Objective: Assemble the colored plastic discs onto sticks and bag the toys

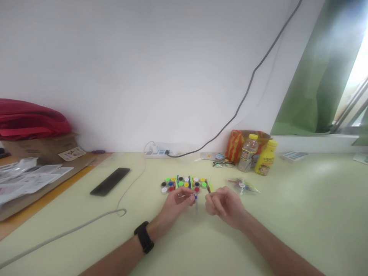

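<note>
My left hand (178, 201), with a black watch on its wrist, pinches a thin blue stick (196, 203) that hangs down from its fingertips. My right hand (222, 205) is closed in a pinch on a thin yellow-green stick (209, 186) that points up and away. Both hands hover over the pale green table (287, 214), just in front of a tray of small paint pots (184, 184) in several colours, with a few more sticks lying across it.
A black phone (110, 181) and a grey cable (71, 230) lie at left. Two bottles (257, 156) and an orange bag (235, 146) stand at the wall, with glasses (223, 164) and a power strip (156, 153). A clear packet of sticks (244, 186) lies at right.
</note>
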`<state>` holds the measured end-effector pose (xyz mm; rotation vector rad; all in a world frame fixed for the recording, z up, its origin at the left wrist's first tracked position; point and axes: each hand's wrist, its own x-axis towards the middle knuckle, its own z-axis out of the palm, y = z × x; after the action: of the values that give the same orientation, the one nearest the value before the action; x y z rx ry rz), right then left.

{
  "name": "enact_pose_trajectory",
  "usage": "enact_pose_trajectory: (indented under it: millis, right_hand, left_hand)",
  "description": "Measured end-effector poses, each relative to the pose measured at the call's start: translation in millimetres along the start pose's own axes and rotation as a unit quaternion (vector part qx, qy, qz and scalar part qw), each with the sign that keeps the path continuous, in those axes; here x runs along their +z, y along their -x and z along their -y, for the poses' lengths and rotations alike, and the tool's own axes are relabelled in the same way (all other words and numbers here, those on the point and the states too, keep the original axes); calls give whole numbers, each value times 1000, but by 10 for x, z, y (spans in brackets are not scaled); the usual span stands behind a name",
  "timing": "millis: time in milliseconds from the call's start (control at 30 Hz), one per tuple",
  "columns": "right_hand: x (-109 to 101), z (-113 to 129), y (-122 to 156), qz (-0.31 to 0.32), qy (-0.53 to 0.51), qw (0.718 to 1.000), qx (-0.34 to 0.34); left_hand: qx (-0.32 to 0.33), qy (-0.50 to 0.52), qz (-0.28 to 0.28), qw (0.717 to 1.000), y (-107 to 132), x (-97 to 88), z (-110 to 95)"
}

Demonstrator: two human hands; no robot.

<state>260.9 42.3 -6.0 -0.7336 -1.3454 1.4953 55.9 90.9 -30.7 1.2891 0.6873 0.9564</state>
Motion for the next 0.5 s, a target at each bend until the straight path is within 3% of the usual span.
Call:
enact_pose_trajectory:
  millis: [67,200,267,500]
  right_hand:
    - [-21,39,9,9,-16,1000,-11]
    - [-23,-11,-35,-102,68,992,-16]
    - [-6,-73,-61,-118,107,987,-16]
    - [66,-196,-65,-41,180,983,-17]
  left_hand:
    - [5,-1,-4,1000,-8,-21,31]
    - [9,-7,8,1000,-4,-27,34]
    - [10,-7,15,1000,4,-13,10]
    - [16,-23,32,999,1,25,-15]
